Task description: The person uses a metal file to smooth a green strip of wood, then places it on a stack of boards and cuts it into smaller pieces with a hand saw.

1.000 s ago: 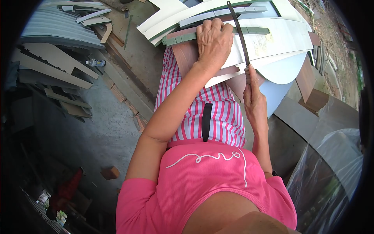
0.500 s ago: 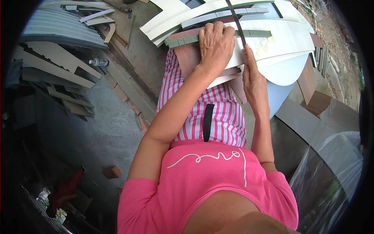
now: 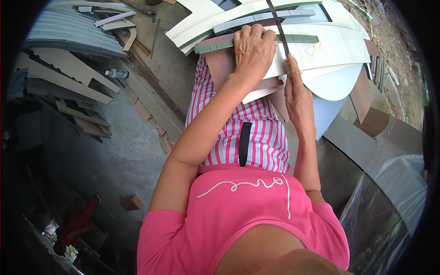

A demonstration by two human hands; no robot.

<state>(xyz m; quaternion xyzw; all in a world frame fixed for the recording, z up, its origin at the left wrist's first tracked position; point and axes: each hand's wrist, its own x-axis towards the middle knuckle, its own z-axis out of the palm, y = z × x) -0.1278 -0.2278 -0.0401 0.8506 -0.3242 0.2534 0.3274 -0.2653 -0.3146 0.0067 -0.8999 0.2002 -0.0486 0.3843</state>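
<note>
My left hand (image 3: 255,54) lies closed over a narrow green strip (image 3: 215,46), its fingers curled and pressing the strip down. Crosswise lines divide the strip into short blocks at its left part. In my right hand (image 3: 298,94) is a long, thin, dark blade (image 3: 278,26), gripped at its near end with the index finger stretched along it. The blade points away from me and passes across the green strip, just right of my left fingers. Beneath the strip is a white board (image 3: 337,45), stacked on a brown board (image 3: 219,68) over my lap.
A similar grey strip (image 3: 263,17) lies farther off on the stacked boards. Off to the left are cut panels (image 3: 68,75), a bottle (image 3: 117,73) and corrugated sheeting (image 3: 75,30). Clear plastic sheeting (image 3: 389,192) hangs at the right. A small wooden block (image 3: 131,202) rests on the floor.
My right hand and the blade have shifted slightly toward me. My left hand stays on the green strip, its forearm moved a little left.
</note>
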